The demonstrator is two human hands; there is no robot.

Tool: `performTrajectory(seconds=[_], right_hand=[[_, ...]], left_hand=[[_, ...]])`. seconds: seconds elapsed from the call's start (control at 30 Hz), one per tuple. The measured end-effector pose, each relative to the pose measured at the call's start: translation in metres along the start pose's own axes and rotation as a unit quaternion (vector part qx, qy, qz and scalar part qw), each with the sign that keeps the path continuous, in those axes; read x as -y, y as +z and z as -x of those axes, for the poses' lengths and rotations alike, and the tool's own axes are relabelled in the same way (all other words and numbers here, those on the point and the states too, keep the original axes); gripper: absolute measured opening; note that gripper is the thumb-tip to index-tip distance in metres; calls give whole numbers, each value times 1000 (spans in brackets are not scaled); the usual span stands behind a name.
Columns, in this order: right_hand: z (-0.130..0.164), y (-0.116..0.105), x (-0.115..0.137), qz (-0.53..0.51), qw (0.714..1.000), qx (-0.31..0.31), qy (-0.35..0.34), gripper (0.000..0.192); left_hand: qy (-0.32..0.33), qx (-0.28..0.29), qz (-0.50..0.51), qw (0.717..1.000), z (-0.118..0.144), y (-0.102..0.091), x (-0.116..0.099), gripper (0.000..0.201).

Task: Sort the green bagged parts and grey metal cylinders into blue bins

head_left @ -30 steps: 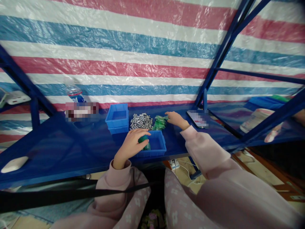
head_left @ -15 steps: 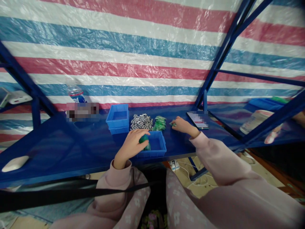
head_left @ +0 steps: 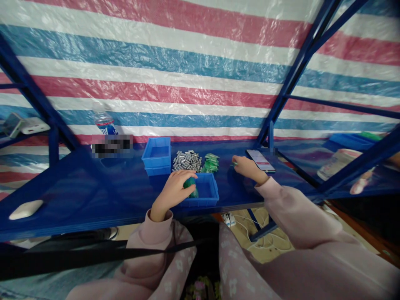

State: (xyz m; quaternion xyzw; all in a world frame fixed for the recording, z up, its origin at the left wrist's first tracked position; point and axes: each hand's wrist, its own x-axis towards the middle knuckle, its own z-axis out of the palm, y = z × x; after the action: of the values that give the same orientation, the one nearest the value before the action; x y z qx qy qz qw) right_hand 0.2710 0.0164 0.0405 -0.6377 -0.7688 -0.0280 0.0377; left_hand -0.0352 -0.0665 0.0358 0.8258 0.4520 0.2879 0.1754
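Note:
My left hand (head_left: 175, 187) is curled round a green plastic bundle (head_left: 191, 189) at the left side of a small blue bin (head_left: 215, 193); the palm hides part of both. To the right, my right hand (head_left: 246, 167) is closed in a pinch just over the table, and a bit of a small green packet (head_left: 234, 164) shows at its fingertips. A heap of small silvery metal cylinders (head_left: 186, 160) lies behind the bin. Beside it is a pile of green packets (head_left: 211, 161), whose contents I cannot make out.
Two stacked blue bins (head_left: 156, 156) stand left of the cylinders. A phone (head_left: 261, 160) lies to the right. A bottle (head_left: 105, 124) is at the back left and a white mouse (head_left: 26, 209) at the front left. Blue frame bars (head_left: 281, 93) rise from the table (head_left: 103, 187).
My right hand has moved slightly right, away from the green packets, with the small green packet in its fingers. My left hand stays on the bundle. The view has shifted a little.

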Motion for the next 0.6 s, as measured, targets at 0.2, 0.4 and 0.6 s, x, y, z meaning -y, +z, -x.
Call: performTrajectory(seconds=[0.2,0.4,0.6], right_hand=[[13,-24,19,-136,984,-111,-20,27],[54,-40,88,-366,910,-180,-68,23],[71,-35,140,-235,969,-48,-62,29]], left_hand=[[0,-12,0,1000,0,2,3,23],[14,-24,7,1000,0,4,6,26],[10,-26,15,1000,0,4,6,31]])
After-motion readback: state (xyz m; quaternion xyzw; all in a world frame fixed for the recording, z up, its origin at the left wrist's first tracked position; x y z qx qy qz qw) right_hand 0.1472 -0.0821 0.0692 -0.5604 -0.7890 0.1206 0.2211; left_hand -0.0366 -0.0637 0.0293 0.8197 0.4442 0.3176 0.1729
